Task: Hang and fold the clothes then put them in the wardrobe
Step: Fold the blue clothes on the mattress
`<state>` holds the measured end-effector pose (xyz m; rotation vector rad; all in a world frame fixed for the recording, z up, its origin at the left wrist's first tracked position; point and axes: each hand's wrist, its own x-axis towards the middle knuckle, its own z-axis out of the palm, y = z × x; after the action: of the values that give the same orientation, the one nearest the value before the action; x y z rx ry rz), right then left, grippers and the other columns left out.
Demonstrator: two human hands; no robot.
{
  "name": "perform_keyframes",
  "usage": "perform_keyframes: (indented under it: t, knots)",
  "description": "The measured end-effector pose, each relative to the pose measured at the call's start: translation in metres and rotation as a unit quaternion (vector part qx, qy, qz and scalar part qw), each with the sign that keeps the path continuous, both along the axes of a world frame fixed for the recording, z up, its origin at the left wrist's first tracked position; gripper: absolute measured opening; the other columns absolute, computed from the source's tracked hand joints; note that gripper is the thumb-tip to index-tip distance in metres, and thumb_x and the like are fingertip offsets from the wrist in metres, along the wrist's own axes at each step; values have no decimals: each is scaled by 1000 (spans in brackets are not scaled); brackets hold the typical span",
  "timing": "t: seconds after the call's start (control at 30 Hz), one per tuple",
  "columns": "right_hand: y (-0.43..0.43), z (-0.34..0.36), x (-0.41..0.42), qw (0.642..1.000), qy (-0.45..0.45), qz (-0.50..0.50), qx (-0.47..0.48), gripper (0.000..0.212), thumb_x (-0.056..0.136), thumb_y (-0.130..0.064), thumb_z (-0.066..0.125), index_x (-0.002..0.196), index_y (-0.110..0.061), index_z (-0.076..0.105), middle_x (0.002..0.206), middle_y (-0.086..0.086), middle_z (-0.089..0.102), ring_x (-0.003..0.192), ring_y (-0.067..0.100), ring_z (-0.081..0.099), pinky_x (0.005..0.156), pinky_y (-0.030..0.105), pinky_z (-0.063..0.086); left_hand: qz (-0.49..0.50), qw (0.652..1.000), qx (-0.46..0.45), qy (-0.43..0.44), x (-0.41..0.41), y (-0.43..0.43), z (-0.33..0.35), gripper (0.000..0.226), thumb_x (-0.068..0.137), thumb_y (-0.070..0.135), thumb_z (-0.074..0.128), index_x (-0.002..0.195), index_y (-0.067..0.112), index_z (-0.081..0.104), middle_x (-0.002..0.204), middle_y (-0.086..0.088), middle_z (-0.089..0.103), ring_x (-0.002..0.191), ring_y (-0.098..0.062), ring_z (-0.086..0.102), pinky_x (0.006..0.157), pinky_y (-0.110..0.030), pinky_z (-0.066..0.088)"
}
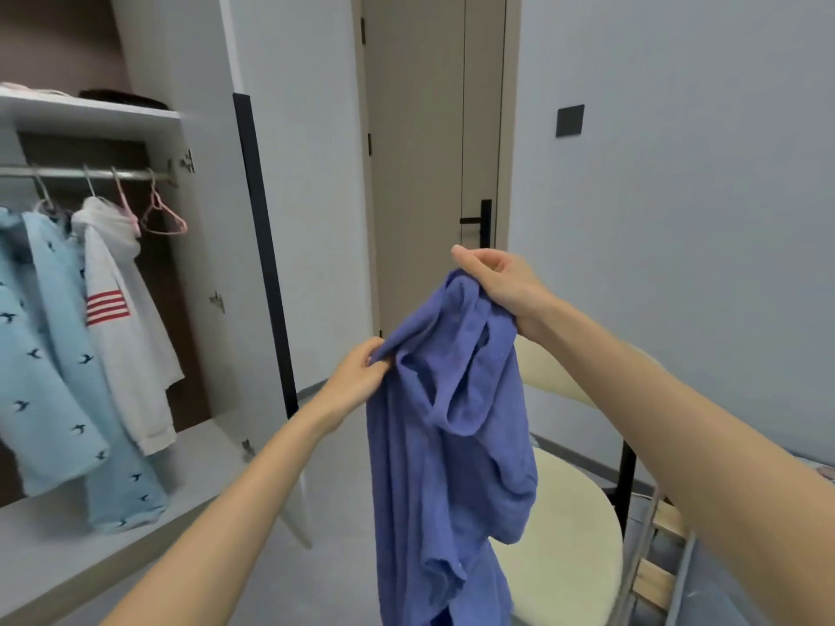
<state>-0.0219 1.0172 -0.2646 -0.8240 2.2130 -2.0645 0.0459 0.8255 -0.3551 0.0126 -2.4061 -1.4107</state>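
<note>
Hanging from both hands, the blue shirt [443, 445] droops in loose folds below them. The right hand [501, 286], the higher one, clutches a bunch of cloth at the top; the left hand [357, 377] pinches an edge lower down. Behind the shirt, under the right hand, stands a cream chair [569, 512]. Left of the left hand, the open wardrobe [90, 115] holds a pale blue garment [45, 377], a white garment [126, 354] and a bare pink hanger [165, 216].
</note>
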Motion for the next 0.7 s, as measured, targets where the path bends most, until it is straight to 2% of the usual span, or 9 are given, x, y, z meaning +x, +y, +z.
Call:
perform_keyframes:
  t: [0.1, 0.17, 0.23, 0.33, 0.4, 0.47, 0.53, 0.63, 0.7]
  knots:
    - [5, -8, -1, 979, 74, 0, 192, 32, 72, -55, 74, 91, -30, 69, 94, -13, 68, 84, 1, 65, 65, 15, 51, 81, 996, 37, 13, 4, -17, 8, 26, 94, 7, 33, 80, 19, 50, 78, 1, 53, 73, -14, 46, 60, -23, 34]
    - [5, -14, -1, 924, 101, 31, 368, 43, 66, -54, 79, 95, -23, 71, 92, -11, 70, 83, 6, 66, 72, 22, 55, 89, 995, 35, 37, 6, -26, 13, 26, 93, 3, 33, 78, 19, 48, 75, 2, 52, 71, -12, 46, 58, -18, 36]
    - [-1, -20, -2, 872, 130, 25, 470, 48, 67, -48, 82, 91, -8, 71, 81, -2, 69, 74, 14, 64, 71, 32, 53, 81, 995, 19, 50, 8, -30, 17, 24, 91, 4, 34, 79, 19, 47, 75, 4, 52, 68, -8, 46, 52, -11, 35]
    - [-12, -21, -2, 890, 178, -21, 420, 37, 85, -35, 69, 84, 1, 68, 74, 6, 60, 66, 18, 52, 60, 28, 41, 62, 997, 30, 29, 12, -36, 17, 8, 88, 27, 54, 85, 23, 48, 79, 8, 55, 73, -8, 53, 57, -13, 38]
    - [-16, -15, -1, 933, 154, -28, 324, 30, 95, -27, 55, 89, 0, 66, 81, 8, 62, 72, 18, 54, 63, 26, 42, 30, 999, 6, 9, 17, -40, 12, 39, 73, 46, 71, 99, 31, 46, 95, 13, 57, 81, -1, 58, 63, -14, 43]
    - [-21, -9, 2, 957, 137, -24, 256, 28, 98, -15, 41, 95, 1, 64, 84, 9, 60, 76, 21, 53, 65, 29, 43, 48, 991, -121, 11, 21, -42, 4, 67, 58, 53, 78, 112, 41, 39, 107, 15, 50, 95, -1, 54, 71, -22, 47]
    - [-30, -5, 6, 965, 146, -28, 215, 29, 96, -9, 34, 90, -3, 61, 77, 5, 58, 71, 21, 51, 58, 26, 42, 90, 966, -239, 36, 21, -41, -3, 70, 61, 37, 74, 117, 42, 32, 107, 7, 44, 100, -16, 47, 70, -32, 47]
    - [-40, 0, 7, 974, 146, -67, 158, 26, 97, -12, 33, 90, -11, 58, 79, -1, 57, 71, 14, 51, 60, 24, 42, 81, 967, -233, 69, 16, -39, -3, 59, 74, 6, 58, 121, 28, 31, 109, -3, 41, 99, -24, 41, 68, -30, 37]
    - [-41, 2, 2, 981, 130, -95, 110, 22, 96, -12, 34, 88, -12, 55, 79, -2, 54, 73, 13, 48, 64, 25, 40, 80, 965, -244, 48, 15, -41, -2, 55, 76, -2, 51, 121, 23, 32, 109, -6, 40, 100, -26, 40, 72, -32, 37]
